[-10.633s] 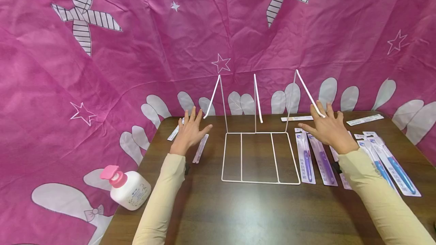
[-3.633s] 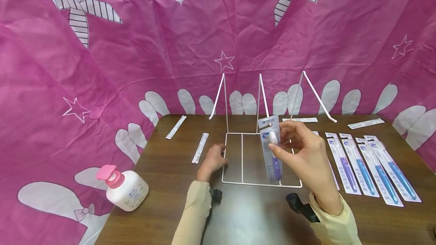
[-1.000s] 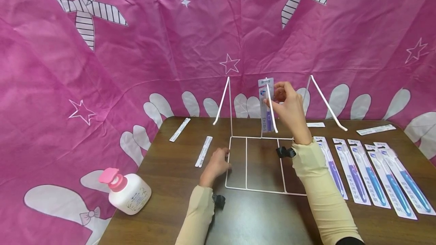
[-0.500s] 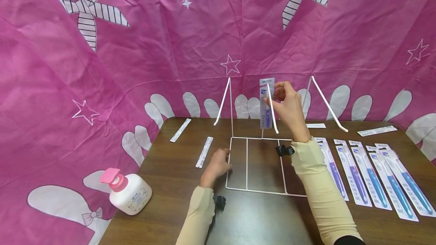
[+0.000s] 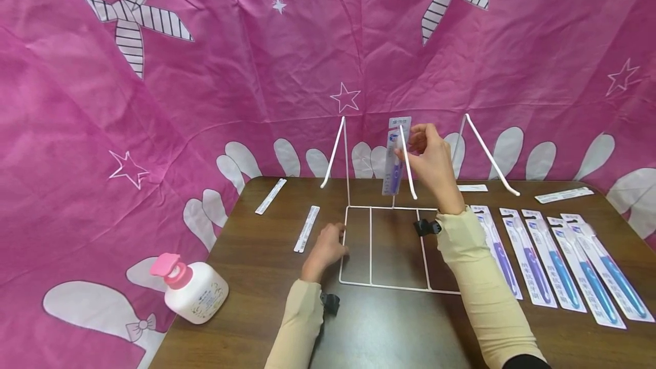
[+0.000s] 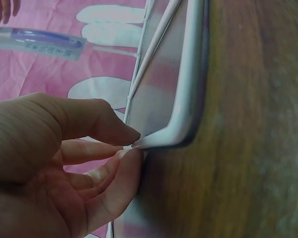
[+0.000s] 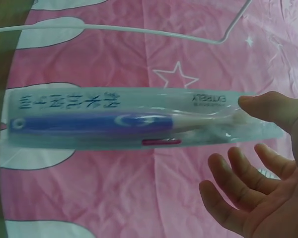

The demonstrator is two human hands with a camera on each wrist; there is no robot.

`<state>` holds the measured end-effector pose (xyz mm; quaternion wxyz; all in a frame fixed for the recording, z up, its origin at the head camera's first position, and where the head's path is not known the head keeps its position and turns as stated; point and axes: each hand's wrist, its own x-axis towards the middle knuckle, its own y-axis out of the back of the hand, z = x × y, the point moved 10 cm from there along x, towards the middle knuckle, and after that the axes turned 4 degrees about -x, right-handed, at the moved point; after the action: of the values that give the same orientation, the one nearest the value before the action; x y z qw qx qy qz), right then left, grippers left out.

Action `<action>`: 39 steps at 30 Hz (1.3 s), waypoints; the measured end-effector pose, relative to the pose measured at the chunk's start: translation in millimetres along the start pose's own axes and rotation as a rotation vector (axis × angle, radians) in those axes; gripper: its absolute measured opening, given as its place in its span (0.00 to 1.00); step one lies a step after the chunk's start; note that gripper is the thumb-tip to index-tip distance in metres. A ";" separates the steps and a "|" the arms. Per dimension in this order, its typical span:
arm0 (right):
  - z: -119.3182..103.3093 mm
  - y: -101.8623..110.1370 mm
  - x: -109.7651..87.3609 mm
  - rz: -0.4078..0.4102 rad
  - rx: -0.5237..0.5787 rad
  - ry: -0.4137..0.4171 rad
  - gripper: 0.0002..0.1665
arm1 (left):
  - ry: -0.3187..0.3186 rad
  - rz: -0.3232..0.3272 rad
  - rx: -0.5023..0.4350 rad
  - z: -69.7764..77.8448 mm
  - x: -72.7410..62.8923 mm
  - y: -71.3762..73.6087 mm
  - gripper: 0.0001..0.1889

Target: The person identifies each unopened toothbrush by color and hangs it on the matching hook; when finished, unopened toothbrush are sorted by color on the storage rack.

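Note:
A packaged toothbrush (image 5: 392, 172) with a purple handle hangs from the middle arm of a white wire rack (image 5: 370, 244), its lower end tilted left. My right hand (image 5: 429, 155) is beside the upper part of the pack. In the right wrist view the thumb (image 7: 268, 106) overlaps the pack's front, while the other fingers (image 7: 238, 188) stay loosely bent below its edge, not wrapped round it. My left hand (image 5: 327, 246) pinches the rack's left base wire between thumb and fingertips, plain in the left wrist view, where the base frame (image 6: 186, 74) lies on the wood.
Several packaged toothbrushes (image 5: 529, 258), purple and blue, lie in a row at the right. Narrow white strips (image 5: 306, 229) lie left and at the back. A pump bottle (image 5: 197, 295) stands at the left edge. The rack's side arms (image 5: 492, 155) jut forward.
Over the longer span, the right hand carried the purple toothbrush pack up from the table to the rack's middle arm. In the last half second its lower end swung left. The left hand kept still.

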<state>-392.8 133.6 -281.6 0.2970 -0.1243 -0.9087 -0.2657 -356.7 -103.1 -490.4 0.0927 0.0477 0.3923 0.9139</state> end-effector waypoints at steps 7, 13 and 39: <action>24.2 -9.2 -16.1 -0.062 -0.028 -0.068 0.27 | 0.018 -0.005 0.013 -3.0 0.1 -0.9 0.29; 47.0 -14.2 -35.8 -0.121 -0.054 -0.108 0.25 | 0.020 -0.004 0.041 -3.2 1.8 -1.7 0.29; 149.7 33.9 -104.3 -0.271 -0.328 -0.230 0.21 | 0.032 -0.015 0.111 -0.3 2.4 -6.1 0.27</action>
<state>-368.0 238.0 -433.1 0.1288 -0.0770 -0.8897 -0.4313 -358.3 -98.7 -495.0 0.0902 0.0351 0.4442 0.8907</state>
